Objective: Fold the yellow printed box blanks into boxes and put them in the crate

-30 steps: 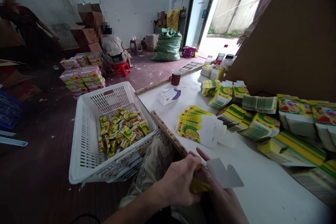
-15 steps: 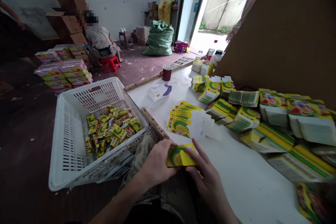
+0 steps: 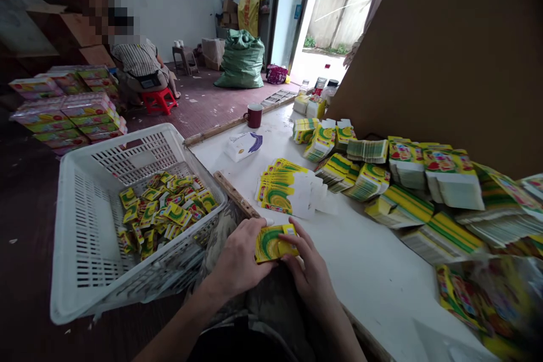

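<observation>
Both my hands hold a small yellow and green carton (image 3: 274, 242) at the near edge of the white table (image 3: 373, 271). My left hand (image 3: 240, 257) grips its left side with curled fingers. My right hand (image 3: 311, 271) pinches its right end. Just beyond lies a fanned stack of flat yellow cartons (image 3: 282, 189). To my left stands a white plastic basket (image 3: 85, 209) holding several folded small cartons (image 3: 163, 209).
More stacks of flat cartons (image 3: 407, 181) line the table's right side against a brown cardboard sheet (image 3: 445, 51). A red mug (image 3: 254, 115) and a white box (image 3: 242, 145) sit farther back. A person on a red stool (image 3: 156, 99) sits beside wrapped packs (image 3: 68, 110).
The flat white blank seen a second ago has become a closed yellow carton held between both hands. The view has shifted, so everything sits further left.
</observation>
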A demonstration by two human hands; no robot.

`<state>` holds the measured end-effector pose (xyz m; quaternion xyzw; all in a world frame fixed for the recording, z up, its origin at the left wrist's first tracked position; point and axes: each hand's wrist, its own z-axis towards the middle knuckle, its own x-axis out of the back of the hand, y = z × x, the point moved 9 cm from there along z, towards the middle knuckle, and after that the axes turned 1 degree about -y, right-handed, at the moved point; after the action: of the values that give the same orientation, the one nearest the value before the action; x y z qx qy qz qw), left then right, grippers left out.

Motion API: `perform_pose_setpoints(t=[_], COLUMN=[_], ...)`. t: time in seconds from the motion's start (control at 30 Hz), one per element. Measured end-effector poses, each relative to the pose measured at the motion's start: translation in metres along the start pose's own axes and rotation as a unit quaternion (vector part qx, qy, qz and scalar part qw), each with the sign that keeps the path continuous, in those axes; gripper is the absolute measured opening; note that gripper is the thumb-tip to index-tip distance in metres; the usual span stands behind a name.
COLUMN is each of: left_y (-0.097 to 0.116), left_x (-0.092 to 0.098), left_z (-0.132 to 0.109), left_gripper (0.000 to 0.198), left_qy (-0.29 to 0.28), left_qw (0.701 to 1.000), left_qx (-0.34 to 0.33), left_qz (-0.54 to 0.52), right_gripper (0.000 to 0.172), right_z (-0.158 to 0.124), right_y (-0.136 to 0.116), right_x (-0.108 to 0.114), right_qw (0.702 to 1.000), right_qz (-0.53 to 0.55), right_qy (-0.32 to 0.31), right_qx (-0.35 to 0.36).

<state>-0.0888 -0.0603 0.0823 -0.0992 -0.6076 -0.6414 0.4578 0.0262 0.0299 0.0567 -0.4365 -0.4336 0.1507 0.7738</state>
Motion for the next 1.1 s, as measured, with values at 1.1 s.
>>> perform_pose_setpoints(t=[1.1], left_y=[-0.067], left_x=[0.069], left_z=[-0.016], left_gripper=[0.066], left_qy=[0.249], left_qw=[0.95], left_qx=[0.092], left_qz=[0.162], right_gripper=[0.037], right_z=[0.062], right_y=[0.035], right_x=[0.001], right_qw=[0.994], right_qz=[-0.058], right_qy=[0.017], right_qx=[-0.094])
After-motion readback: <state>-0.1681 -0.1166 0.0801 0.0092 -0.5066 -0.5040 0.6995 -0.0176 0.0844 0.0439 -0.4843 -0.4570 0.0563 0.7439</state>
